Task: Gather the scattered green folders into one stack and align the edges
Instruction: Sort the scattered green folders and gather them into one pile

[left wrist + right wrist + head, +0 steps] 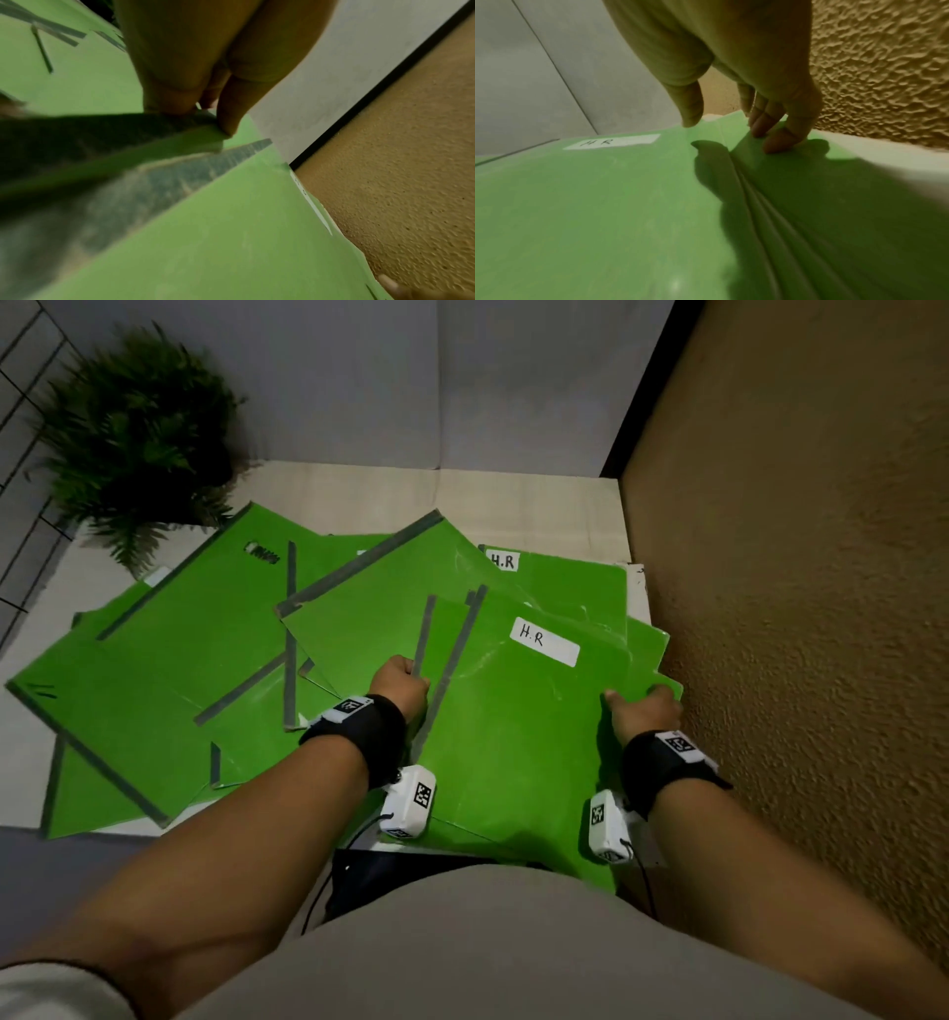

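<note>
Several green folders lie fanned over a pale table (539,505). The top folder (518,711) (590,203) carries a white "H.R" label (544,642) and lies nearest me on the right. My left hand (405,677) (205,111) pinches the grey spine (426,634) of the folder just left of it, thumb against fingers. My right hand (642,706) (731,132) is at the pile's right edge. Its fingertips (770,142) rest on a lower folder beside the stepped edges, and its thumb hovers over the top folder. More folders (205,618) (102,711) sprawl crookedly to the left.
A rough ochre wall (796,608) runs close along the table's right side, right beside my right hand. A dark green potted plant (138,433) stands at the back left corner. A grey wall closes the back. Some folders overhang the table's near edge.
</note>
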